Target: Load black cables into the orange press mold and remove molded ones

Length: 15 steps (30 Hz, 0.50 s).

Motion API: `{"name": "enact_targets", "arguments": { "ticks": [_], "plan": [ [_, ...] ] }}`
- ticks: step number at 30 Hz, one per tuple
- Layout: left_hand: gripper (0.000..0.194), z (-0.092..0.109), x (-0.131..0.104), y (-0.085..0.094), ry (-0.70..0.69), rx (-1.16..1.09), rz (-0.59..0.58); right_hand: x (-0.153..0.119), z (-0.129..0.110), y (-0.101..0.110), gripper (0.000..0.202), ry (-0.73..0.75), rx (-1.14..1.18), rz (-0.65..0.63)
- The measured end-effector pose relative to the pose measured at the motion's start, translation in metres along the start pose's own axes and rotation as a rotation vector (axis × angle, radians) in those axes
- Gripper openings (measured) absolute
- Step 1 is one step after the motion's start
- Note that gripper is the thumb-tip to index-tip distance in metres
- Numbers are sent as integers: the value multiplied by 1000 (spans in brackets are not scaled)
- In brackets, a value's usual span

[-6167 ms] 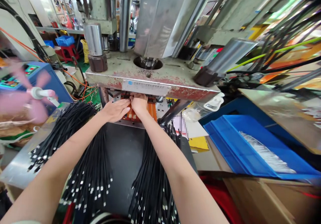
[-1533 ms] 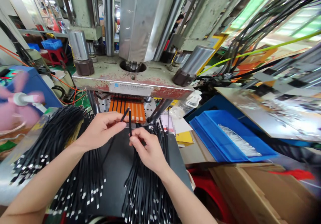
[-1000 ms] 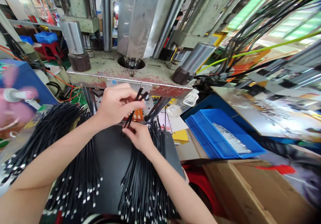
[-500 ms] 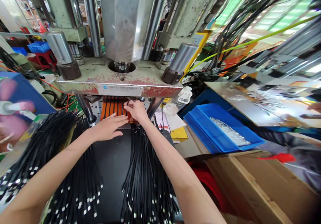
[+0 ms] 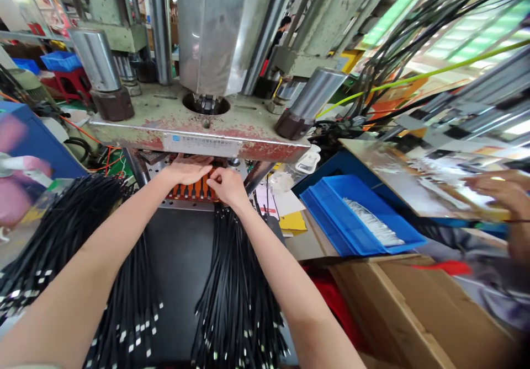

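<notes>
My left hand lies flat, palm down with fingers stretched, over the back of an orange slotted fixture under the press. Dark cable pieces sit in the fixture's slots, partly hidden by that hand. At the fixture's right end my right hand is closed in a pinch on a thin black cable, mostly covered by the fingers. Below the right wrist hangs a thick bundle of black cables with pale metal ends. More black cables lie to the left, partly under my left forearm.
The press plate spans just above my hands, with steel columns around it. A black work surface lies between the cable bundles. Right are a blue bin with white pieces, a cardboard box and a co-worker's hand.
My left hand has moved forward from the fixture's front edge to lie across its back part. The right hand stays at the right end, its fingers slightly lower. The view has shifted a little.
</notes>
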State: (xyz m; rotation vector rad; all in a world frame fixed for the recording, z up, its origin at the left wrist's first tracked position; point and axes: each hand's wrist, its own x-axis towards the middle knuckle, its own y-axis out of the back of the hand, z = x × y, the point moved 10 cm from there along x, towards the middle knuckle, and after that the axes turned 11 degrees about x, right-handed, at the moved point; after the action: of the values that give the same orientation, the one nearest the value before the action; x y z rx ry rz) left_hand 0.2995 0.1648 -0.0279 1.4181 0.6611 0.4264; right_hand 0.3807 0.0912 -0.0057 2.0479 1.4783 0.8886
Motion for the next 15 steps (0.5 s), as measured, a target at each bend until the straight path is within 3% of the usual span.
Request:
{"name": "enact_targets", "arguments": {
  "ticks": [5,9,12,15],
  "plan": [
    [55,-7,34,17,68,-29,149,9,15,-4,13,-148,60,-40],
    [53,-2,33,28,62,-30,213,16,15,-4,13,-122,74,-18],
    [52,1,6,32,44,-50,275,-10,14,15,10,5,108,77],
    [52,0,-55,34,15,-90,472,-64,37,34,14,-13,111,73]
  ]
}}
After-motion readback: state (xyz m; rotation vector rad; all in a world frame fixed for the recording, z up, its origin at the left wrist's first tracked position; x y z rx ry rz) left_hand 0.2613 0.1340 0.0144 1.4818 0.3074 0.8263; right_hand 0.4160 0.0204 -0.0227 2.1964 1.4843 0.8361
